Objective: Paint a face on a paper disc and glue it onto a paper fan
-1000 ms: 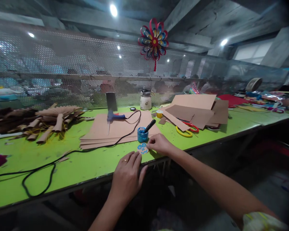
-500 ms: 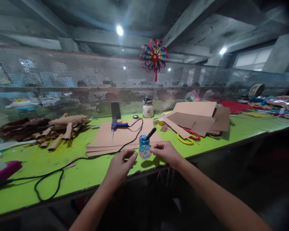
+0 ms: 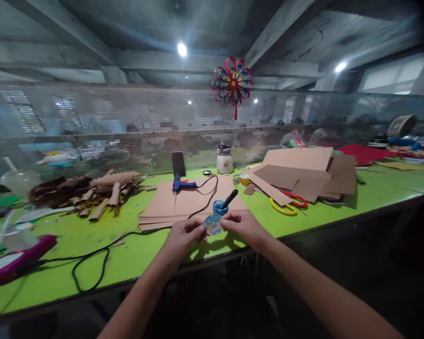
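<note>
A round brown cardboard piece with blue painted marks (image 3: 214, 227) is upright between my hands near the table's front edge. My left hand (image 3: 188, 234) pinches its left edge with thumb and fingers. At its right edge, my right hand (image 3: 242, 228) has the thumb and index finger closed on it. Just behind the piece stands a small jar (image 3: 219, 207) with blue on it, its lower part hidden. Out of the jar leans a thick black stick (image 3: 230, 198), perhaps a brush or marker handle.
Behind lie stacked cardboard sheets (image 3: 155, 202) with a blue glue gun (image 3: 183, 184) on top. Its black cable runs left to a purple power strip (image 3: 24, 259). Yellow-and-red scissors (image 3: 286, 207), more cardboard (image 3: 289, 176) and a yellow spool (image 3: 244, 179) are at right; paper rolls (image 3: 106, 202) at left.
My left hand has closed on the left edge of the cardboard piece, which only my right hand held before. The view has turned slightly left.
</note>
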